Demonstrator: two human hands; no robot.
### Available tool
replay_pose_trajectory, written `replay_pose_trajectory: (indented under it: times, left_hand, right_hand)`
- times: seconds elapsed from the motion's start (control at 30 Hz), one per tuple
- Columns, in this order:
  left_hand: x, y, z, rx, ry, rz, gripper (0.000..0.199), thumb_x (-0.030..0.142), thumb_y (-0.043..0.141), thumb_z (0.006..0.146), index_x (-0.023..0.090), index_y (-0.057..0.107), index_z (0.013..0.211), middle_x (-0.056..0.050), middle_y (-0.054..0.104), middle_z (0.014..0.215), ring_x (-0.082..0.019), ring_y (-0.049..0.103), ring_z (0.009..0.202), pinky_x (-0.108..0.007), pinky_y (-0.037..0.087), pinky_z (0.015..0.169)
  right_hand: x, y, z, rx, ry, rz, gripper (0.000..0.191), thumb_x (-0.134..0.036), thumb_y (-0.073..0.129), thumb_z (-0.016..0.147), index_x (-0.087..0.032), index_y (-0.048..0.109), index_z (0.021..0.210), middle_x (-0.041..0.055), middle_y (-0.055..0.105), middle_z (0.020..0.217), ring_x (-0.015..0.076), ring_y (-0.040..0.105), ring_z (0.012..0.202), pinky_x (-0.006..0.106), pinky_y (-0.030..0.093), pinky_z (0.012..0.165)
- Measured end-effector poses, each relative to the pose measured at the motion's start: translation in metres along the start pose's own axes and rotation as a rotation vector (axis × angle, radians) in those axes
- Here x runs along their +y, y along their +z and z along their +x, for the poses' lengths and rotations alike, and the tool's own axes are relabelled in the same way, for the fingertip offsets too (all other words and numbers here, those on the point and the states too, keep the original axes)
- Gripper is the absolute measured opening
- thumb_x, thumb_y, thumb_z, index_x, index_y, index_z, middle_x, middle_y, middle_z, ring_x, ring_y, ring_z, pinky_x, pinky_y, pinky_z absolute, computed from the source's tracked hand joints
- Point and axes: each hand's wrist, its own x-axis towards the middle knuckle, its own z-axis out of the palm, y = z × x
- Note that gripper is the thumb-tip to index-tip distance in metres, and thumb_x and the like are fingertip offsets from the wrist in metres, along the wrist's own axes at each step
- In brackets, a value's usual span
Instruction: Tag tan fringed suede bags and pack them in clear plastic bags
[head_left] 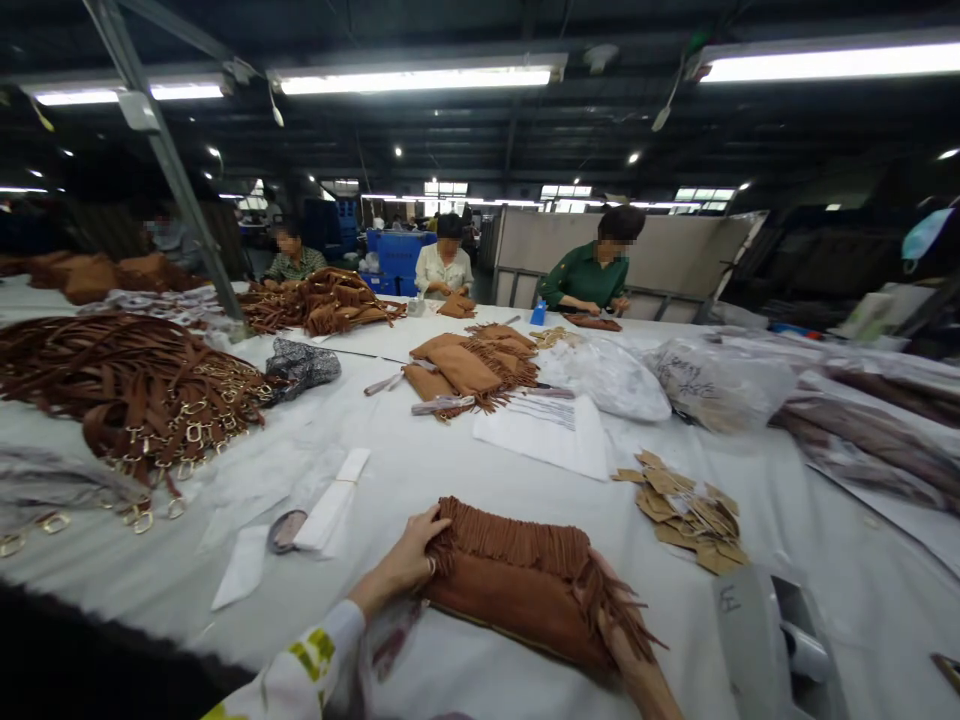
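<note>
A brown fringed bag [517, 595] is held just above the white table, its fringe lying along the far edge and hanging over the right end. My left hand [411, 552] grips the bag's left end, thumb and fingers closed on it. At the right end, my right hand [624, 640] holds the bag too, partly covered by the strands of fringe. Below my left wrist lies a crumpled clear plastic wrapper [390, 640].
Brown straps with gold clasps [150, 400] pile up at left. Brown pouches [472, 365] lie ahead beside a printed sheet [551, 430]. Tan tags [694, 515] and a grey tape dispenser [776, 640] sit at right. Several people work across the table.
</note>
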Motion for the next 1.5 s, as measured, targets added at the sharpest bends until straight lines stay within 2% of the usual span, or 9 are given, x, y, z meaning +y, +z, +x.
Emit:
replay_pose_trajectory:
  times: [0.13, 0.27, 0.43, 0.57, 0.7, 1.0, 1.13, 1.3, 1.5]
  left_hand:
    - [0.02, 0.033, 0.001, 0.133, -0.128, 0.077, 0.053, 0.02, 0.057, 0.071, 0.012, 0.057, 0.124, -0.016, 0.048, 0.138, -0.029, 0.041, 0.129, -0.042, 0.029, 0.11]
    - [0.045, 0.066, 0.0, 0.201, -0.201, 0.165, 0.057, 0.022, 0.055, 0.073, 0.013, 0.052, 0.129, -0.016, 0.046, 0.14, -0.03, 0.037, 0.132, -0.043, 0.025, 0.112]
    - [0.057, 0.083, -0.011, 0.117, -0.111, 0.298, 0.052, 0.029, 0.046, 0.083, 0.014, 0.048, 0.133, -0.015, 0.038, 0.146, -0.034, 0.025, 0.137, -0.053, 0.02, 0.112]
    - [0.057, 0.085, -0.028, 0.032, 0.013, 0.343, 0.052, 0.023, 0.041, 0.087, 0.014, 0.042, 0.138, -0.015, 0.037, 0.147, -0.03, 0.025, 0.138, -0.05, 0.02, 0.114]
    - [0.062, 0.083, -0.04, -0.022, 0.087, 0.348, 0.053, 0.016, 0.036, 0.088, 0.016, 0.037, 0.141, -0.013, 0.034, 0.149, -0.029, 0.018, 0.141, -0.052, 0.019, 0.114]
    - [0.087, 0.058, -0.05, 0.084, 0.271, 0.262, 0.043, 0.016, 0.041, 0.09, 0.025, 0.049, 0.13, -0.008, 0.047, 0.14, -0.027, 0.035, 0.134, -0.059, 0.029, 0.109]
    - [0.068, 0.03, -0.058, 0.314, 0.18, 0.166, 0.036, 0.022, 0.041, 0.092, 0.021, 0.053, 0.125, -0.011, 0.056, 0.13, -0.022, 0.047, 0.124, -0.049, 0.039, 0.106]
    - [0.017, -0.008, -0.095, 0.479, -0.08, 0.221, 0.039, 0.036, 0.045, 0.09, 0.021, 0.053, 0.125, -0.011, 0.059, 0.124, -0.024, 0.052, 0.118, -0.049, 0.041, 0.102]
    - [0.004, 0.003, -0.133, 0.171, -0.235, 0.406, 0.068, 0.037, 0.061, 0.076, 0.022, 0.04, 0.139, -0.014, 0.043, 0.142, -0.031, 0.043, 0.125, -0.046, 0.038, 0.101]
  right_hand:
    - [0.007, 0.006, 0.009, 0.211, -0.274, -0.393, 0.05, -0.026, 0.056, 0.06, -0.023, 0.058, 0.11, 0.0073, 0.054, 0.129, 0.0293, 0.032, 0.133, 0.047, 0.018, 0.115]
    - [0.015, 0.042, 0.009, 0.374, -0.295, -0.545, 0.043, -0.032, 0.059, 0.069, -0.017, 0.059, 0.109, 0.0141, 0.044, 0.137, 0.0309, 0.028, 0.135, 0.047, 0.018, 0.114]
    - [0.031, 0.093, 0.003, 0.279, -0.394, -0.609, 0.04, -0.038, 0.057, 0.079, -0.012, 0.062, 0.109, 0.0187, 0.045, 0.136, 0.0311, 0.027, 0.135, 0.05, 0.014, 0.114]
    - [0.032, 0.109, -0.013, 0.015, -0.412, -0.526, 0.033, -0.031, 0.049, 0.085, -0.019, 0.063, 0.113, 0.0111, 0.055, 0.13, 0.0257, 0.043, 0.126, 0.048, 0.021, 0.114]
    - [0.021, 0.11, -0.033, -0.172, -0.424, -0.421, 0.035, -0.025, 0.048, 0.085, -0.025, 0.064, 0.117, 0.006, 0.058, 0.128, 0.0237, 0.049, 0.122, 0.043, 0.033, 0.111]
    - [0.017, 0.085, -0.044, 0.064, -0.728, -0.703, 0.036, -0.024, 0.051, 0.088, -0.023, 0.059, 0.123, 0.0095, 0.06, 0.124, 0.0267, 0.055, 0.114, 0.048, 0.046, 0.1]
    - [0.005, 0.089, -0.032, 0.043, -0.925, -0.964, 0.042, -0.025, 0.046, 0.092, -0.021, 0.048, 0.133, 0.0128, 0.051, 0.133, 0.0287, 0.046, 0.124, 0.052, 0.043, 0.1]
    - [-0.012, 0.09, 0.005, 0.156, -0.935, -1.154, 0.05, -0.04, 0.042, 0.093, -0.012, 0.043, 0.134, 0.0198, 0.047, 0.136, 0.0335, 0.038, 0.129, 0.058, 0.035, 0.102]
    - [0.003, 0.097, 0.023, -0.131, -0.782, -1.41, 0.045, -0.045, 0.039, 0.094, -0.015, 0.055, 0.124, 0.0177, 0.056, 0.128, 0.0332, 0.045, 0.124, 0.06, 0.031, 0.1]
